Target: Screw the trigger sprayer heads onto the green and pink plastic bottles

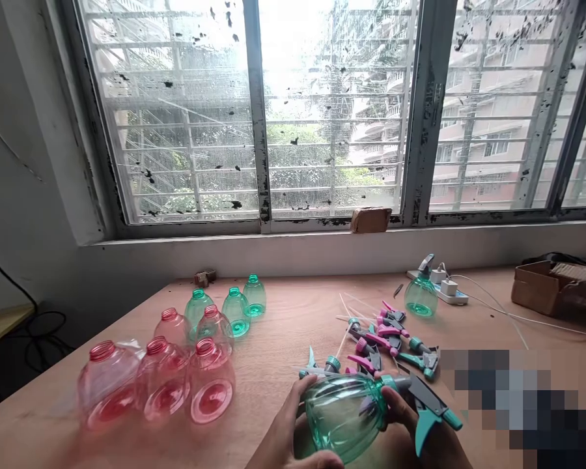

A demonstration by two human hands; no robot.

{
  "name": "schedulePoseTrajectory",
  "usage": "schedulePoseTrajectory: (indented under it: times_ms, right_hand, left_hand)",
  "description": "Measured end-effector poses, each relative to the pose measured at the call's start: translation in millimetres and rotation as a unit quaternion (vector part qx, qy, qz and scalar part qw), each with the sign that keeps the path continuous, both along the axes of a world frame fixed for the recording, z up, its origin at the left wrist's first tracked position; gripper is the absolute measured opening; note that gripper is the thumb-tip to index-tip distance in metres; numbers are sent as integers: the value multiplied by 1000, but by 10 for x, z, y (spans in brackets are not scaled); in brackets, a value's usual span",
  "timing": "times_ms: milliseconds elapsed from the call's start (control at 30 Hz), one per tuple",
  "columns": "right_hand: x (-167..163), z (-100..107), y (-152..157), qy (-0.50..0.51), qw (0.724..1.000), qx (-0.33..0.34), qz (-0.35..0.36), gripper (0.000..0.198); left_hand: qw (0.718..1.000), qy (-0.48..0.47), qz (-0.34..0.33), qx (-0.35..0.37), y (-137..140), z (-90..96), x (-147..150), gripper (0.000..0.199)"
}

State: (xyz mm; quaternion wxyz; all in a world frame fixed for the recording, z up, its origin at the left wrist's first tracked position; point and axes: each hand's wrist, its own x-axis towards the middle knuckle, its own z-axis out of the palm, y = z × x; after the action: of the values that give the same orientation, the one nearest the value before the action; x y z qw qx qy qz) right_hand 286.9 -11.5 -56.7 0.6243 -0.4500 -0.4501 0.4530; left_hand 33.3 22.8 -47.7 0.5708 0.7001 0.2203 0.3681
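Near table edge (53, 417): green bottle (344, 413) in both hands' (293, 423) grip.

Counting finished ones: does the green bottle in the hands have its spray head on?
On. The green bottle, lying sideways between the left hand and right hand, carries a spray head at its neck.

The clear green plastic spray bottle (344, 417) looks glossy and smooth; the light brown wooden tabletop (283, 339) is matt; the brown cardboard box (542, 290) looks dull.
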Motion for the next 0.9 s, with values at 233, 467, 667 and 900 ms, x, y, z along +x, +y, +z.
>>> schedulePoseTrajectory:
  times_ms: [233,467,667,900]
  right_hand:
    - [-11,41,12,16,1000,12,7,29]
    - [-128,172,-42,10,999,-10,-44,38]
    - [-152,193,-70,-25,998,-8,-63,36]
    - [-100,93,-6,16,999,-2,-42,40]
  left_hand:
    - [998,48,22,28,-60,175,-43,78]
    - [996,63,25,66,24,82,-66,97]
    - [998,33,-7,48,69,46,-58,118]
    - [999,33,13,6,92,-9,-96,96]
